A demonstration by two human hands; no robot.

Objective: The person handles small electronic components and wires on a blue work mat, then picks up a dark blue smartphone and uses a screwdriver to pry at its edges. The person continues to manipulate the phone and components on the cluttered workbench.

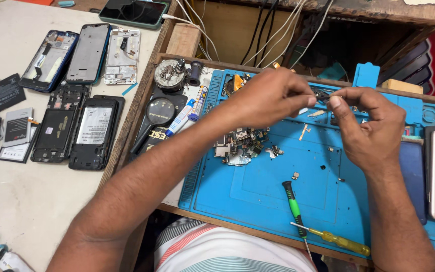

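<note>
Fingertips of left hand [273, 98] and right hand [366, 126] pinch one tiny dark part [322, 94] together above the far blue mat [278, 191].

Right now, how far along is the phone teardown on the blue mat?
Done: several phones lie opened as bare frames on the left table, and loose circuit boards are piled on the blue repair mat. In hand: left hand and right hand pinch a small part between them, too small to identify. Left: both screwdrivers lie unused; nothing reassembled.
</note>
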